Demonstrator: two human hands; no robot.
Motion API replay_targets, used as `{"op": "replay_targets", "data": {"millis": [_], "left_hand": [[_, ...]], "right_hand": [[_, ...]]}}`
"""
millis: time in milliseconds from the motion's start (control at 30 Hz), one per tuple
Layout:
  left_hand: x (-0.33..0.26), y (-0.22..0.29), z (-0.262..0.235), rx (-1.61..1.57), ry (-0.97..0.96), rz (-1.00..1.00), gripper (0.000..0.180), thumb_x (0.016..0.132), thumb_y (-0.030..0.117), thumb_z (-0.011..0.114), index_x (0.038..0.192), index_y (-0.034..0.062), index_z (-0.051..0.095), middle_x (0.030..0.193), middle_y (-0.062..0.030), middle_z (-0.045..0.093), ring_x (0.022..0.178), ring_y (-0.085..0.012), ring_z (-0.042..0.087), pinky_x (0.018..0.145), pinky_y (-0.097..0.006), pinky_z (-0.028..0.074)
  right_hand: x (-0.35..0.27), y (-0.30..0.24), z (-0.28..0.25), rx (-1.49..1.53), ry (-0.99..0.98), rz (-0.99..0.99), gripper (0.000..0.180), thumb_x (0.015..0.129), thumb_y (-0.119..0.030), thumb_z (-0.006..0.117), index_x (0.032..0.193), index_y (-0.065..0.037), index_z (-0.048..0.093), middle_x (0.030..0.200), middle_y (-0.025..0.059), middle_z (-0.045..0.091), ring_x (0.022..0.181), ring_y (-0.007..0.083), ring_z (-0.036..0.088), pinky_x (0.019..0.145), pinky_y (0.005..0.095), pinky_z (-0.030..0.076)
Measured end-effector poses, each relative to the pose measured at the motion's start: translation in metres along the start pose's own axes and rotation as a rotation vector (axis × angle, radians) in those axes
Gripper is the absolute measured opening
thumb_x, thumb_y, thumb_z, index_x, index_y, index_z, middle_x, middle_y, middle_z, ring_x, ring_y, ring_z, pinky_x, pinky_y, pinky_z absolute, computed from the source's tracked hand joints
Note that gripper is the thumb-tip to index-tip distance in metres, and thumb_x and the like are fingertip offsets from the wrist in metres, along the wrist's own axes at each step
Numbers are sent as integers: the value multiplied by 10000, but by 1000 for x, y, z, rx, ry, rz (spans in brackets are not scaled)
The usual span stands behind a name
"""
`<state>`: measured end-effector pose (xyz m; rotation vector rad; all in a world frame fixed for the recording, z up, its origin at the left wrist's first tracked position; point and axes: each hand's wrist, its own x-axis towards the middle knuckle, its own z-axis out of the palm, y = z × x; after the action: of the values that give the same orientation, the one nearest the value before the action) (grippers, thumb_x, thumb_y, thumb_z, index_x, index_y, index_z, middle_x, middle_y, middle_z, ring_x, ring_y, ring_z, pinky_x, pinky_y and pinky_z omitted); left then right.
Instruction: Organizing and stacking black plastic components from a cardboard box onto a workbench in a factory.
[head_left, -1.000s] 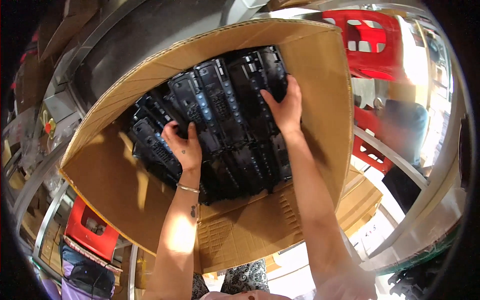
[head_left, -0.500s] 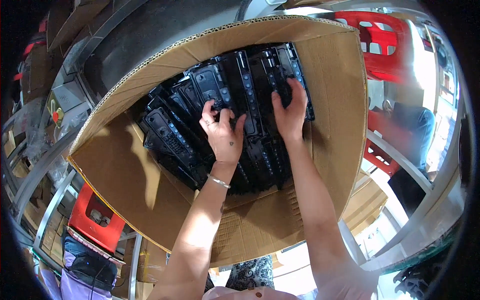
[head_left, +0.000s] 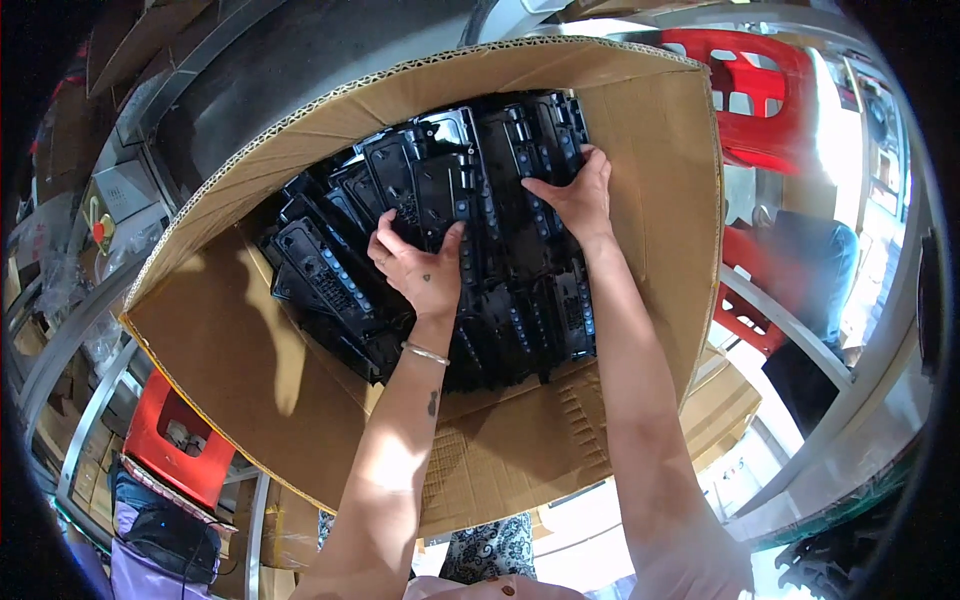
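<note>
Black plastic housings [head_left: 320, 270], edged with rows of bluish round spots [head_left: 340, 272], are packed tightly inside a large cardboard box [head_left: 660, 170]; those at the left are fanned and tilted, while those at the right are lined up more evenly. One housing [head_left: 437, 183] near the middle, overlapping its neighbours, is touched by the left hand [head_left: 425, 285], whose thumb and curled fingers are set moderately apart at its lower part; whether it is firmly pinched cannot be told. The right-hand housings, beside the far corner of the box, are spanned by the right hand [head_left: 585, 205], its thumb and fingers spread wide; whether anything is clamped there cannot be told either. For good handling, each housing is probably best taken by its long edges, with the spotted strip left unpressed. Since the neighbours are nested so closely, edges could easily be snagged or scraped, so slow, straight movement in line with the row seems advisable, with adjacent housings steadied by the other hand and the leaning ones at the left left unjostled.
</note>
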<state>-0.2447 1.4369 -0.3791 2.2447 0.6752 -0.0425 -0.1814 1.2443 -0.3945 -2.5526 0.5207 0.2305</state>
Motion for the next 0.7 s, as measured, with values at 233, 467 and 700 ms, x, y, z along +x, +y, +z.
{"op": "replay_targets", "data": {"millis": [233,467,700], "left_hand": [[1,-23,20,-347,127,-119,556,709,208,779,1106,5,447,922,-69,438,819,-169,424,746,-272,396],[7,-22,14,-370,118,-229,322,783,203,705,962,-3,534,1128,-146,435,880,-193,481,770,-296,423],[7,-29,16,-461,81,-344,471,787,266,697,1085,-4,452,1137,-197,367,1019,-281,408,899,-356,347]], "right_hand": [[13,57,14,226,-58,-48,852,574,-302,848,1209,-1,367,1223,233,457,1177,360,408,959,387,374],[-2,24,4,-119,98,-238,859,578,-344,830,1233,-31,372,1237,230,446,1194,372,393,980,417,351],[11,6,1,25,-88,76,918,581,-444,787,1275,-39,343,1247,233,440,1171,370,415,981,427,347]]}}
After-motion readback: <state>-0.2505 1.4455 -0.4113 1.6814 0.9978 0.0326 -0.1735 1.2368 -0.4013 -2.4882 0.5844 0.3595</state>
